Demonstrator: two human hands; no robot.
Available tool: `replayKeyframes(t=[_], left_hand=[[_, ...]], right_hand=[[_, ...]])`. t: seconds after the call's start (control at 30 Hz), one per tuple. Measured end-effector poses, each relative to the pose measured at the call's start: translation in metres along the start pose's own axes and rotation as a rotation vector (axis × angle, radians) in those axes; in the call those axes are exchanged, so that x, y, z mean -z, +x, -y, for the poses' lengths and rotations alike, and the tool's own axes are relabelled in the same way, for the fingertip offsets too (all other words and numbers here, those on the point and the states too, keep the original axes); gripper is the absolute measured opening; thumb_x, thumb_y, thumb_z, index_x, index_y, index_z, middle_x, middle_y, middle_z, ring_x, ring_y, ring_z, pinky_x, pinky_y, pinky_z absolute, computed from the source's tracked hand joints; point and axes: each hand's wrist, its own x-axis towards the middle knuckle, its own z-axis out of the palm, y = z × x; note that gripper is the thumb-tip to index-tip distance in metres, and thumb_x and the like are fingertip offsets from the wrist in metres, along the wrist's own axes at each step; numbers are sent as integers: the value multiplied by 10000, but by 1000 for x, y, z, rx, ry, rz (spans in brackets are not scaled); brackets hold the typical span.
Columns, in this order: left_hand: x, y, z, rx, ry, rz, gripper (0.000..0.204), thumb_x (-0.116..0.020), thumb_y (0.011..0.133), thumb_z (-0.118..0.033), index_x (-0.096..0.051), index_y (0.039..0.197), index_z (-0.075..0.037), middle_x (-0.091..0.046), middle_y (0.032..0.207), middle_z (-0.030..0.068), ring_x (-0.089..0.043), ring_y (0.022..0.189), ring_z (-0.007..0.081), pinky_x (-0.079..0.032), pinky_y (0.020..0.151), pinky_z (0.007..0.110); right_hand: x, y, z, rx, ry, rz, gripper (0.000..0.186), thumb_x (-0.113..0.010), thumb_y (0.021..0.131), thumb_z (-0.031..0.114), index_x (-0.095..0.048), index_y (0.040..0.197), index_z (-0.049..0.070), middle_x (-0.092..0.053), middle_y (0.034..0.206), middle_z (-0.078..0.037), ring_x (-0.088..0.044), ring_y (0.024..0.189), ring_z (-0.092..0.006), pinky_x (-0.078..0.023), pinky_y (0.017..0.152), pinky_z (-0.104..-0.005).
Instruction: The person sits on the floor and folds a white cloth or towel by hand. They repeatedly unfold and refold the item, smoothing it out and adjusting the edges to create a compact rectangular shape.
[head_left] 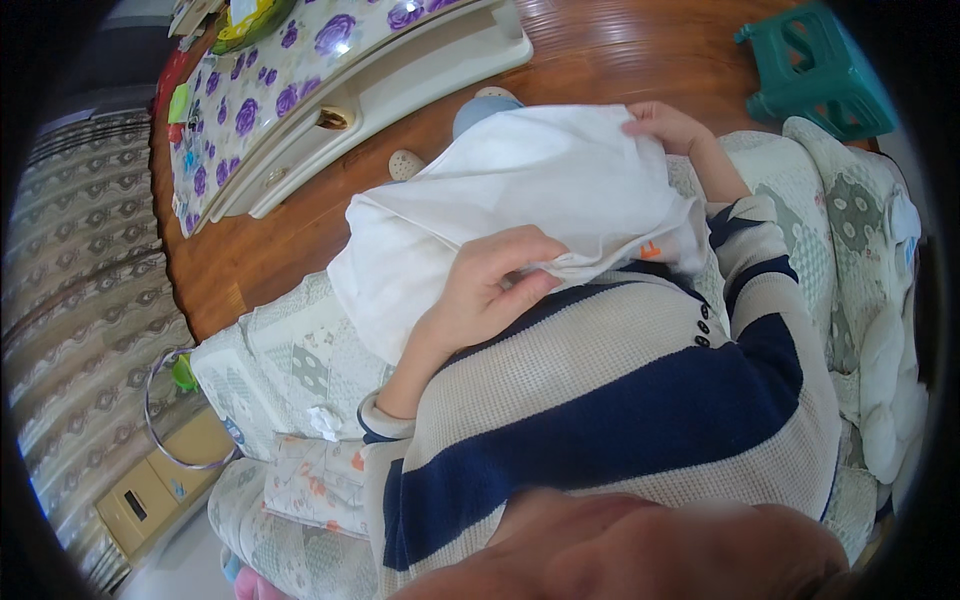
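Note:
A white cloth (540,165), perhaps a garment, is spread across my lap, its upper edge reaching out past my knees. Near my waist, my left hand (498,282) pinches a gathered fold of it between thumb and fingers. My right hand (668,127) grips the cloth's far right corner, fingers closed over the edge. Between the two hands the fabric hangs in loose folds. A small orange mark (651,250) shows on the part bunched beside my body. The folds hide most of my legs, so the cloth's full shape cannot be made out.
I sit on a sofa with a patterned quilted cover (290,335). Ahead stands a white table with a purple-flowered top (245,115). A green plastic stool (820,75) is at the far right. Patterned curtains (85,230) hang at left, near a purple hoop (150,405).

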Motion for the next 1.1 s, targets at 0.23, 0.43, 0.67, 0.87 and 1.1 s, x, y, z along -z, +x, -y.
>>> replayKeyframes(t=[0.23,0.43,0.67,0.87,1.1], left_hand=[[4,16,-21,-66,290,20,197,-627,858,-45,-628,1054,-20,-638,906,128,-616,770,258,-490,684,307],[22,58,-9,-187,372,-260,197,-645,856,-61,-633,1049,-26,-649,941,121,-617,780,246,-487,678,285],[10,58,-9,-165,210,-407,222,-589,897,13,-614,1117,-5,-632,992,29,-564,894,92,-455,794,215],[2,50,4,-219,98,-532,255,-628,870,-35,-627,1125,-22,-643,987,85,-607,867,167,-478,761,255],[1,49,11,-362,210,-626,177,-615,874,-29,-619,1051,-17,-604,962,74,-563,812,133,-453,722,228]], right_hand=[[-43,-40,94,360,72,-127,226,-706,844,138,-644,1042,46,-670,923,2,-625,791,-75,-521,726,-239],[-119,-76,153,614,-148,55,200,-722,832,136,-608,973,54,-610,878,34,-563,782,-40,-457,698,-189],[-152,-84,174,804,-470,162,204,-733,836,140,-641,992,48,-592,878,34,-530,804,-42,-431,704,-181],[-166,-87,175,865,-580,176,198,-729,841,149,-625,967,36,-572,855,34,-510,817,-43,-415,723,-186],[-167,-83,173,846,-593,117,204,-731,837,142,-631,981,38,-584,872,28,-520,807,-42,-429,709,-192]])
